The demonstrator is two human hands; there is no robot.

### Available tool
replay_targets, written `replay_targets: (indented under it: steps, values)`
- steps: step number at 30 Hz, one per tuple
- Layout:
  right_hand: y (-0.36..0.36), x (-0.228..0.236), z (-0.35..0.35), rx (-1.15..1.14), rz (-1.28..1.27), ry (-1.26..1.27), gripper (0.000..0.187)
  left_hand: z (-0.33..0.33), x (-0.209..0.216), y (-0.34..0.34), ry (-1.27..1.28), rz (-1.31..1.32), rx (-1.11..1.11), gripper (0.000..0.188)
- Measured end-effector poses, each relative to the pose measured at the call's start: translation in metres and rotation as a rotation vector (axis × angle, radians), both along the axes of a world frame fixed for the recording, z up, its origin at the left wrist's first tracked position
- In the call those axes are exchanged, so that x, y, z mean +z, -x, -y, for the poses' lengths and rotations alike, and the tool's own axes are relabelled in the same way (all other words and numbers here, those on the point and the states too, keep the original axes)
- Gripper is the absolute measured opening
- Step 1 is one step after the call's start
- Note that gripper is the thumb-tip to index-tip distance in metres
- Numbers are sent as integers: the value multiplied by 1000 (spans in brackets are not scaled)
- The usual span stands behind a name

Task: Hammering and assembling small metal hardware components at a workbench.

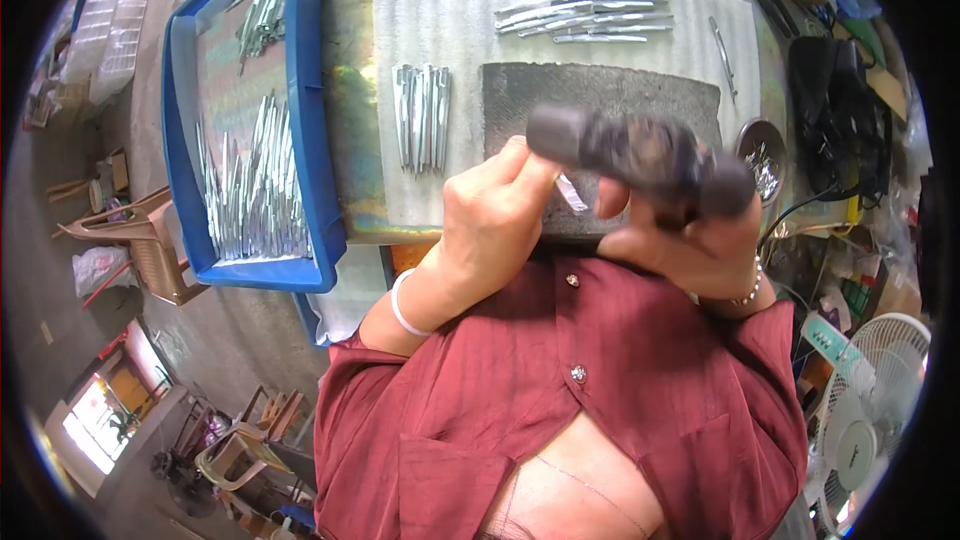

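Note:
My left hand pinches a small shiny metal piece between thumb and fingers, just above the near edge of a dark grey pad. My right hand grips a dark, blurred cylindrical tool held crosswise over the pad, right next to the metal piece. Both hands are close together at the table's near edge. A row of finished metal pieces lies on the white foam sheet to the left of the pad; another group of metal pieces lies farther back.
A blue tray on the left holds several metal pieces. A small round dish of tiny parts sits right of the pad, a black bag beyond it. A white fan stands at lower right. Plastic chairs are at the left.

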State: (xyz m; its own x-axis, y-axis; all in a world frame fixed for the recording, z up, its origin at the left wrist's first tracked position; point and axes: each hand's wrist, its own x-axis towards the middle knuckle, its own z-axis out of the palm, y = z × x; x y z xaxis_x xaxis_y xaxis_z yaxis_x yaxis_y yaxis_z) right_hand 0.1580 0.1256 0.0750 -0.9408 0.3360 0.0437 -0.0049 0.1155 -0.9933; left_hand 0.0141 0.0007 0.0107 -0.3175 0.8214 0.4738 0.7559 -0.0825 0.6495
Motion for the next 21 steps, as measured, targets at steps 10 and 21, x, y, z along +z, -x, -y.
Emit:
replay_targets:
  steps: [10, 21]
  values:
    - [26, 22, 5, 130, -62, -580, 26, 2, -9, 15, 123, -119, -211, 15]
    - [-30, 50, 11, -9, 90, -517, 39, 2, -14, 20, 34, 20, -194, 12]
